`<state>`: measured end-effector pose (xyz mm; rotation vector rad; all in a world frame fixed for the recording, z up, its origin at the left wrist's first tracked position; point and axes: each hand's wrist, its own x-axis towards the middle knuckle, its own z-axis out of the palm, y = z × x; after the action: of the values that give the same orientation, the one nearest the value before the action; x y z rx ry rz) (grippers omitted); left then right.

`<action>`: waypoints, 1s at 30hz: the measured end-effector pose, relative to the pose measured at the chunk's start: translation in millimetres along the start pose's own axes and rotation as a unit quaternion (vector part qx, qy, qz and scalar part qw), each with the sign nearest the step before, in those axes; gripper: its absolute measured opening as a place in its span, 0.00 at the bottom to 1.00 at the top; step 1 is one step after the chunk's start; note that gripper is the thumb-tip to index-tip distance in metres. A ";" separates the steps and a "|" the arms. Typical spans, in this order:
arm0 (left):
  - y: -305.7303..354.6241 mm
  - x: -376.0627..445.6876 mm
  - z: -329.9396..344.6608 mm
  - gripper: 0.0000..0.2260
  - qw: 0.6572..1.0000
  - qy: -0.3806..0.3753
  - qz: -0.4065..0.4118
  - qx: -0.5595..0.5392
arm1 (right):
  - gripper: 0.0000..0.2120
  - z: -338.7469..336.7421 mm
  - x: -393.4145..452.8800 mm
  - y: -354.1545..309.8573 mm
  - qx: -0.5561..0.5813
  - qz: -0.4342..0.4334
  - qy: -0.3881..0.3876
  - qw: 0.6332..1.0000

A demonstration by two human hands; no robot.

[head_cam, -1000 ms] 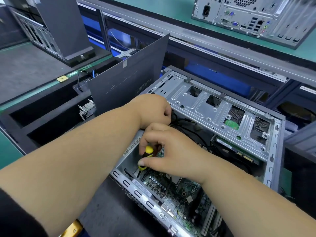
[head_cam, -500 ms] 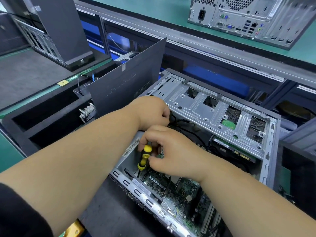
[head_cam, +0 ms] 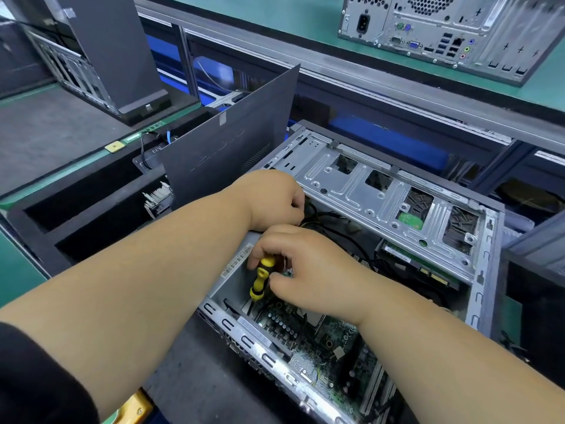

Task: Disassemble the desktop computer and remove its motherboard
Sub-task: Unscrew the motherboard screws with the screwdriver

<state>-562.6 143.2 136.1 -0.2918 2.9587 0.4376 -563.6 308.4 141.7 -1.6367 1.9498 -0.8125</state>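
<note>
Head camera view: the right hand's fingers [head_cam: 260,258] are curling round a yellow-and-black screwdriver [head_cam: 261,278], the thumb pinching its handle from below, as the tool is pointing down into the near corner of an open case [head_cam: 486,249]. The right hand [head_cam: 308,270] is working just above the motherboard [head_cam: 324,341], which is lying flat on the case floor, partly hidden under the wrist. Just beyond, the left hand [head_cam: 272,200] is reaching in among black cables [head_cam: 333,221], its fingers curled out of sight; whether they are gripping a cable cannot be told.

The board is looking light and thin but fragile, stiff enough to lift yet crowded with small parts. It would likely be best taken by its bare edges, never by the components, and only once its screws and cables are free.

Counted here: one screwdriver, two hands, one open case holding one board under one silver drive cage [head_cam: 382,191]. One dark side panel [head_cam: 226,142] is standing upright just left of the case. One more computer [head_cam: 458,29] is lying on the far green bench, its rear ports showing, and another dark tower [head_cam: 101,47] is standing at upper left.
</note>
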 end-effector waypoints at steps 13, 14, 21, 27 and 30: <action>-1.6 0.4 1.8 0.09 1.000 0.011 -0.004 0.011 | 0.09 4.3 1.2 1.8 0.008 0.034 -0.024 0.999; -1.5 0.4 1.8 0.09 1.000 0.012 -0.005 0.011 | 0.10 3.5 1.0 2.1 0.007 0.034 -0.027 0.999; -0.4 -0.2 0.9 0.09 1.000 0.007 -0.006 0.013 | 0.10 -0.7 0.4 -0.2 0.006 0.032 -0.017 0.999; -0.8 0.2 1.0 0.08 1.000 0.010 -0.005 0.013 | 0.09 0.6 1.1 1.4 -0.017 0.026 -0.029 0.999; -1.1 0.1 0.8 0.08 1.000 0.010 -0.004 0.013 | 0.09 1.6 1.2 1.8 -0.021 0.019 -0.032 0.999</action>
<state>-562.4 142.4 135.0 -0.3081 2.9791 0.3976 -564.0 307.1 139.4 -1.6234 1.9605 -0.7014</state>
